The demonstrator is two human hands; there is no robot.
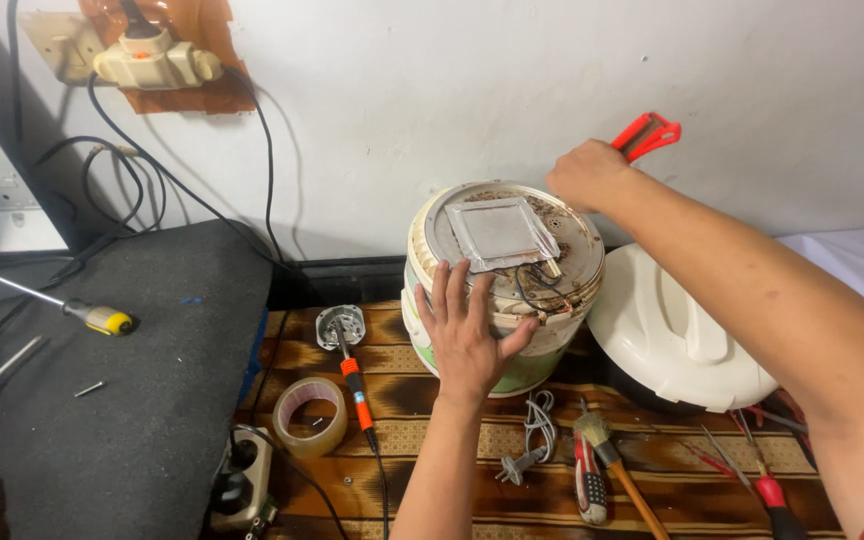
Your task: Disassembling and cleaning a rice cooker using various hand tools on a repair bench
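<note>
An upturned white and green rice cooker (pixel 542 355) stands on the patterned table with its dirty base facing up. A square metal plate (pixel 497 232) and thin wires sit on that base. My left hand (pixel 464 335) lies flat against the cooker's near side, fingers spread. My right hand (pixel 586 172) is raised at the cooker's far rim, closed around a tool with a red handle (pixel 649 133); the working end of the tool is hidden behind the hand.
The white cooker lid (pixel 672 340) lies to the right. On the table are a roll of tape (pixel 310 415), an orange soldering iron (pixel 355 390), a brush (pixel 607 455), a red-handled screwdriver (pixel 587 480) and a power strip (pixel 242 480). A yellow-handled screwdriver (pixel 100 319) rests on the dark cloth at left.
</note>
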